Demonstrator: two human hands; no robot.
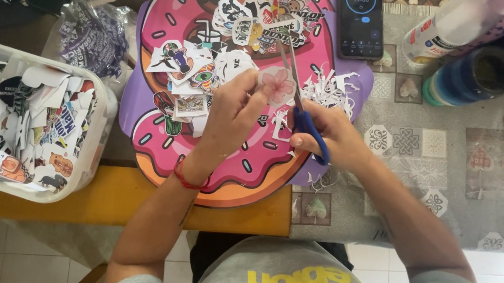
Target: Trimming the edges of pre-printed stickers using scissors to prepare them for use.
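Observation:
My left hand [232, 115] pinches a small round sticker with a pink flower [278, 84] between thumb and fingers. My right hand [326, 133] grips blue-handled scissors [304, 117], whose blades point up past the sticker's right edge. Both hands hover over a large donut-shaped pink board [241, 166] that lies on the table. A heap of cut-out stickers [242, 27] covers the board's upper part. White paper trimmings [329, 90] lie just right of the scissors' blades.
A white tub full of stickers [22, 120] stands at the left. A plastic bag [91, 37] lies behind it. A phone with a timer [359, 14], a white bottle [452, 28] and a blue cup [471, 78] sit at the back right on a patterned tablecloth [461, 166].

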